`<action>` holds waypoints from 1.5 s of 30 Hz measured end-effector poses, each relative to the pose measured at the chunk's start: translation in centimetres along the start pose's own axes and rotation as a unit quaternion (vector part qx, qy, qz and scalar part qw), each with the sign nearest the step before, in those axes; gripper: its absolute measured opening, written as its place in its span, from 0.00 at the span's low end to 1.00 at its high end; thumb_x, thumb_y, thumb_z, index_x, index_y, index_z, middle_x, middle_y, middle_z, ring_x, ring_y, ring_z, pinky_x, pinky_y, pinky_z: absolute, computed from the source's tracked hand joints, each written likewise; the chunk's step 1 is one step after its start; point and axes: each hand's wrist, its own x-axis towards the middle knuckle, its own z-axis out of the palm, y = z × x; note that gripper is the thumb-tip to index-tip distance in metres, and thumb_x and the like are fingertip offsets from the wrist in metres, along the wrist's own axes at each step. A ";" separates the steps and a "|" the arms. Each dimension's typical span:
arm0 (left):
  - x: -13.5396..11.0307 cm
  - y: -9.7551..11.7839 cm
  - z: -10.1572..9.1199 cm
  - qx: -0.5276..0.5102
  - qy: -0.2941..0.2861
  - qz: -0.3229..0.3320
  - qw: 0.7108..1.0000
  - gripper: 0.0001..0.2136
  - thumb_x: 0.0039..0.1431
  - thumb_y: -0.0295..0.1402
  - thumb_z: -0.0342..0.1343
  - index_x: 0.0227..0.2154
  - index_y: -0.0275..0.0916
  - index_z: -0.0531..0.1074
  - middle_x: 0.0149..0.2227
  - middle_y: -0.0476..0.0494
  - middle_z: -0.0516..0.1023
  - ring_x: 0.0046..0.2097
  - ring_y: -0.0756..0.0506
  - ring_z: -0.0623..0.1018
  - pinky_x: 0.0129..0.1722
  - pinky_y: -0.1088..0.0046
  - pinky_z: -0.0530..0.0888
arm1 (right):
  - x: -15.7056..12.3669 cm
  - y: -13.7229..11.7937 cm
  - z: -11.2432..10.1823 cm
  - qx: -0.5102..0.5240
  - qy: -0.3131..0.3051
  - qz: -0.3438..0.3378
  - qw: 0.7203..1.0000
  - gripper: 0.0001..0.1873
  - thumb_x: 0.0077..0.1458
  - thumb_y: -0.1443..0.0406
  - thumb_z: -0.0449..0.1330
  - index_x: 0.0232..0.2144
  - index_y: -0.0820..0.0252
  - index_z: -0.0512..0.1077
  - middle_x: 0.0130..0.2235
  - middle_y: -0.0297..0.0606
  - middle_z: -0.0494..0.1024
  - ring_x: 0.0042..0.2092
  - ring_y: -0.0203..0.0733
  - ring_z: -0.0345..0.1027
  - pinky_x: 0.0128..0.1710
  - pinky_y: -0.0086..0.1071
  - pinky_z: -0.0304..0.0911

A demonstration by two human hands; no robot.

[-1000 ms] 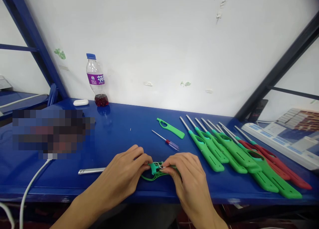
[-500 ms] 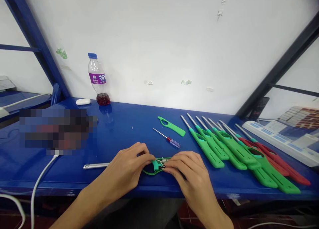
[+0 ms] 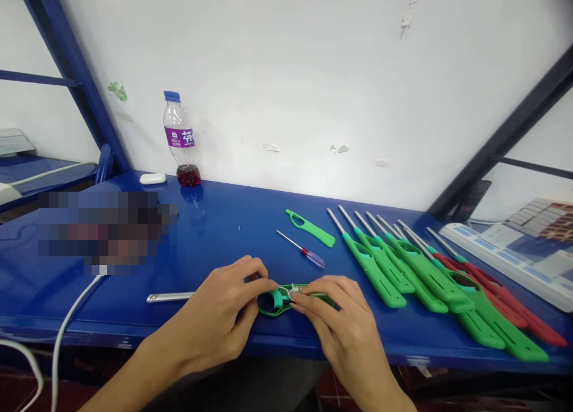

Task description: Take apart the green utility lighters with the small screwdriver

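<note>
Near the front edge of the blue table [image 3: 224,233] lies an opened green lighter body [image 3: 281,300] with a teal trigger and thin wires showing. My left hand [image 3: 226,313] pinches its left end with thumb and forefinger. My right hand [image 3: 338,316] pinches the inner parts from the right. A metal tube [image 3: 169,297] sticks out to the left of my left hand. Behind the hands lie a small red-handled screwdriver [image 3: 302,251] and a loose green handle half [image 3: 311,228].
A row of finished green [image 3: 403,268] and red long lighters [image 3: 501,295] lies at the right. A drink bottle [image 3: 179,140] and a white case [image 3: 153,178] stand by the wall. A white cable [image 3: 67,328] hangs over the left front edge. A blurred patch covers the left of the table.
The view has shifted slightly. Both hands stay on the lighter body, with my right fingers moved a little along the inner parts.
</note>
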 end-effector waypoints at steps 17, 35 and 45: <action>0.0 -0.6 1.1 0.076 -0.029 -0.017 0.997 0.05 0.73 0.35 0.54 0.43 0.42 0.73 0.41 0.46 0.73 0.42 0.42 0.73 0.40 0.64 0.70 | 0.2 -0.4 -0.4 -0.054 -0.016 -0.075 0.996 0.09 0.65 0.75 0.62 0.45 0.61 0.78 0.42 0.41 0.81 0.44 0.46 0.70 0.47 0.44 0.62; 0.0 -0.9 1.4 0.076 -0.016 -0.042 0.996 0.03 0.72 0.32 0.56 0.40 0.42 0.68 0.41 0.48 0.71 0.41 0.43 0.72 0.38 0.65 0.68 | 0.0 -0.2 -0.3 -0.056 -0.095 -0.002 0.994 0.13 0.69 0.71 0.57 0.52 0.55 0.75 0.60 0.44 0.77 0.63 0.51 0.68 0.64 0.51 0.60; 0.0 -1.0 1.4 0.080 -0.011 -0.020 0.997 0.04 0.73 0.33 0.55 0.42 0.41 0.74 0.39 0.47 0.72 0.39 0.43 0.72 0.36 0.66 0.66 | -0.1 -0.2 -0.3 -0.006 -0.077 0.022 0.997 0.10 0.68 0.70 0.60 0.47 0.52 0.76 0.51 0.37 0.82 0.52 0.47 0.74 0.53 0.45 0.66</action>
